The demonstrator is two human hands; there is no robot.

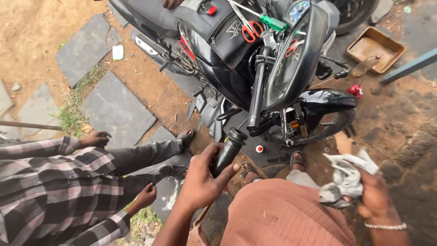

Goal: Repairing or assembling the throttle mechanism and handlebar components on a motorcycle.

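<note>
Head view of fork work at a black motorcycle (236, 54), which serves as the landmark throughout. The left hand (200, 182) is wrapped around a black ribbed rubber boot (229, 150), thumb across the front and fingers curled behind, holding it tilted just below the lower end of the bare fork tube (256, 86). The right hand (373, 193) is closed in a fist on a crumpled grey rag (346, 177), well to the right of the front wheel (327, 123) and clear of the machine.

The boot sits near the tube's foot but does not touch it. Judged from this pose, a good fit calls for the boot's mouth to be lined up square with the tube, with the grip kept on the ribbed body, not on the lip, so the lip stays round. The rag seems best used on the tube first, since grit there could scuff the rubber.

On the motorcycle's tank rest red-handled scissors (251, 31) and a green-handled screwdriver (272, 22). A brown tray (395, 44) lies on the ground beyond the wheel. A second person in a checked shirt (50, 182) crouches to the left of the motorcycle, hands apart from the work.
</note>
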